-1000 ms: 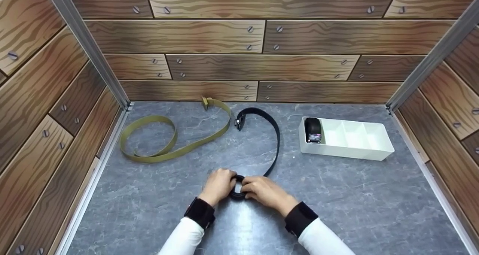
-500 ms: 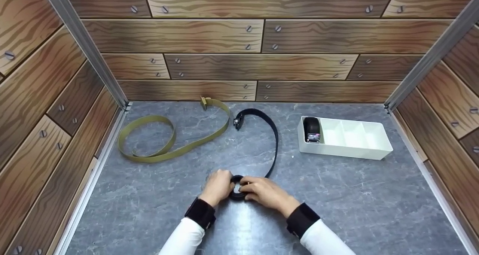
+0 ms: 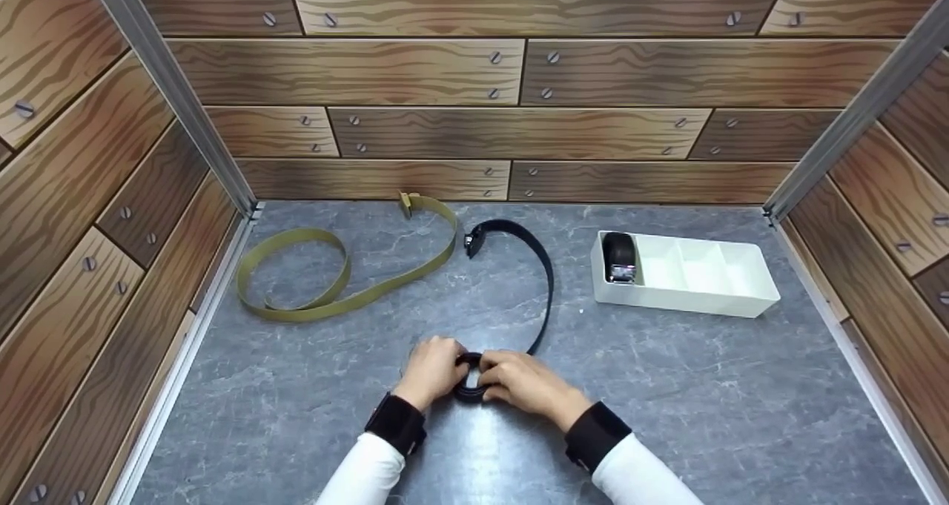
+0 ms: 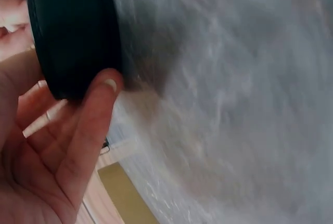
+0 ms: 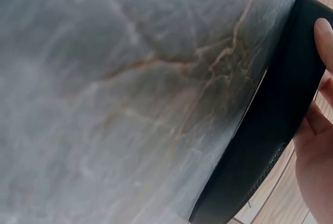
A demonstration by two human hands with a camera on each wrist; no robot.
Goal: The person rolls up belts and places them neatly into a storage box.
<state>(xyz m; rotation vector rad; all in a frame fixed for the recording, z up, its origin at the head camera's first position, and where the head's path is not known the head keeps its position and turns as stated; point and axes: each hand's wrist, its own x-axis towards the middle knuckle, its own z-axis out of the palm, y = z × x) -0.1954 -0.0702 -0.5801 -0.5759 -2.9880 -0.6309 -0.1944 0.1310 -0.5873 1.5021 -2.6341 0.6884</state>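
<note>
Two belts lie on the grey table (image 3: 296,416). At far left the green belt (image 3: 326,279) sprawls loose and untouched. Near the front middle, the left hand (image 3: 434,371) curls its fingers around the rolled end of the black belt (image 3: 547,282), and the right hand (image 3: 523,383) grips the same coil from the other side. Rolling well probably means keeping the coil tight and its edges level while the free tail feeds in straight. Further right, the white tray (image 3: 689,297) holds one rolled belt (image 3: 620,256) in its left compartment.
</note>
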